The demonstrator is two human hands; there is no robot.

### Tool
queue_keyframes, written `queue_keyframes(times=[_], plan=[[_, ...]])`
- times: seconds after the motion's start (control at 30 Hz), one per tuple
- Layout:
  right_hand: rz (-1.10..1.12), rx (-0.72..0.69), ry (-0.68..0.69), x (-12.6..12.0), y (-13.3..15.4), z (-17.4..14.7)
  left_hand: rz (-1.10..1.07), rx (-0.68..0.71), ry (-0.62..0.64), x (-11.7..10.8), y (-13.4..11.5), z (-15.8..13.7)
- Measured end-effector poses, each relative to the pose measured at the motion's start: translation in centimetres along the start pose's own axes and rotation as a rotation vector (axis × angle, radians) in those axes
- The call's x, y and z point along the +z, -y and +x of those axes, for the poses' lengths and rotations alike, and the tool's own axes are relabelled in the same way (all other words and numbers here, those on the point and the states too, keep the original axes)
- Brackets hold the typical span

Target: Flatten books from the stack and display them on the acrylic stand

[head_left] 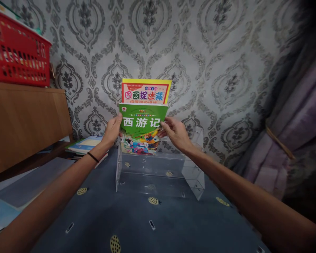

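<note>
A green-covered book [143, 131] with white Chinese characters and colourful figures is held upright between both hands. My left hand [113, 129] grips its left edge, the thumb on the side of the cover. On the opposite edge, my right hand [176, 131] pinches the book, thumb in front and fingers partly behind. A yellow-edged book [147, 90] with a pink and red cover stands behind it, its lower part hidden. Below and behind the green book is a clear acrylic tiered rack [158, 182]; whether the green book touches it I cannot tell.
Dark blue cloth [173, 228] with pineapple prints covers the table. At the left lie a stack of books [86, 144] and a grey folder-like sheet [37, 179]. A red basket [21, 49] rests on a wooden cabinet [28, 123]. A tied purple curtain [279, 147] hangs at the right.
</note>
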State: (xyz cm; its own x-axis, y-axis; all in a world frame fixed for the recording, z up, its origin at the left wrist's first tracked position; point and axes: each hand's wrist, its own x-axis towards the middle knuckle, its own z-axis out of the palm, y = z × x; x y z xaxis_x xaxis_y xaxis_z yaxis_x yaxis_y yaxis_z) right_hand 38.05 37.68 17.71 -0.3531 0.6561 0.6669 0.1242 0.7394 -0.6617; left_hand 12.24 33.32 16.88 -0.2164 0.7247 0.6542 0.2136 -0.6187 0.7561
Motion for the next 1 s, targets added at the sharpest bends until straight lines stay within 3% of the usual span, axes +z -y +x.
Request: queue_keyframes(times=[0.2, 0.33, 0.5, 1.0], plan=[[0.003, 0.022, 0.004, 0.0, -0.2, 0.2, 0.069, 0.036, 0.010, -0.1, 0.3, 0.0], [-0.013, 0.029, -0.019, -0.1, 0.0, 0.0, 0.291, 0.122, 0.033, -0.2, 0.3, -0.4], [-0.092, 0.031, -0.052, 0.1, 0.3, -0.8, 0.577, 0.203, -0.055, -0.2, 0.3, -1.2], [-0.147, 0.113, -0.145, 1.6, -0.1, -1.9, 0.703, 0.222, -0.068, -0.9, 1.5, -2.8]])
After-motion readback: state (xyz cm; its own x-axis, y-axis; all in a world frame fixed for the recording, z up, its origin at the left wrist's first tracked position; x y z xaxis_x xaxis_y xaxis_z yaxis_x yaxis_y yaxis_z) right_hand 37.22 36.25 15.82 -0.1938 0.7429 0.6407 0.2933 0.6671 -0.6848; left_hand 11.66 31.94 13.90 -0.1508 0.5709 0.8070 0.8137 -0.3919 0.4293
